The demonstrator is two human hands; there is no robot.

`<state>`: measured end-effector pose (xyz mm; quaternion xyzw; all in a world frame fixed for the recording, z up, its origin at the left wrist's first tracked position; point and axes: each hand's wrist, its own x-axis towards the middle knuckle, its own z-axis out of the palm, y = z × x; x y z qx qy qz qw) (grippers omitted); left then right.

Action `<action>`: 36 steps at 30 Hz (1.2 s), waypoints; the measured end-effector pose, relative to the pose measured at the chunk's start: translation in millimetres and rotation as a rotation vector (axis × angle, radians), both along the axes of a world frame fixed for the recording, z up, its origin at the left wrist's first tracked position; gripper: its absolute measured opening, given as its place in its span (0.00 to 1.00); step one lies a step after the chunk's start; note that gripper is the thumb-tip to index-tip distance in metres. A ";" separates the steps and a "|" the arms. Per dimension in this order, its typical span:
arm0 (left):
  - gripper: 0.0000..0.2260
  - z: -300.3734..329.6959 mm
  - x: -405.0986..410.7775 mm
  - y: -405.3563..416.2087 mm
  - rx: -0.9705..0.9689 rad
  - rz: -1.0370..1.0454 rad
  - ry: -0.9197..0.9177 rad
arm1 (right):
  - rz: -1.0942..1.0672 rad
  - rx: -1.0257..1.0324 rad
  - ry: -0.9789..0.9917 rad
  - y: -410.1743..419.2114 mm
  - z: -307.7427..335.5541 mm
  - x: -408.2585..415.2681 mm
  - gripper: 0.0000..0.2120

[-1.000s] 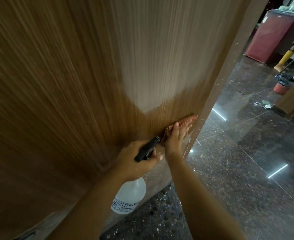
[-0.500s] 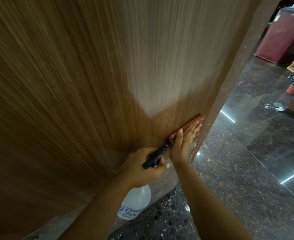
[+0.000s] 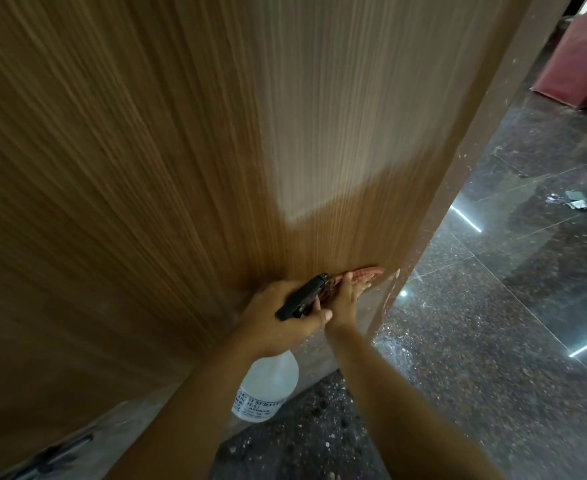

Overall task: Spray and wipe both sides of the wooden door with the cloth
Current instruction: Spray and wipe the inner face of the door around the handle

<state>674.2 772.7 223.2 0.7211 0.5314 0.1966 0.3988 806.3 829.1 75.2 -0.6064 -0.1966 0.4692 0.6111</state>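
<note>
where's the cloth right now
In the head view, the cloth is pressed flat against the wooden door under the right hand, low near its right edge.

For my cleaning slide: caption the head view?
Right hand presses cloth low on wooden door; left hand grips spray bottle.

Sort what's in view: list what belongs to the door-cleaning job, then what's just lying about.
In use:
brown wood-grain door
white plastic spray bottle with black trigger head, held by left hand
red checked cloth, pressed flat under right hand

Lying about:
maroon box-shaped bin
small scraps of litter on the dark polished floor
</note>
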 end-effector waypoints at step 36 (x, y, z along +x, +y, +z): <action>0.05 -4.8 -311.9 -207.3 0.097 0.303 -0.140 | 0.126 -0.350 0.567 -144.1 -24.6 -356.3 0.41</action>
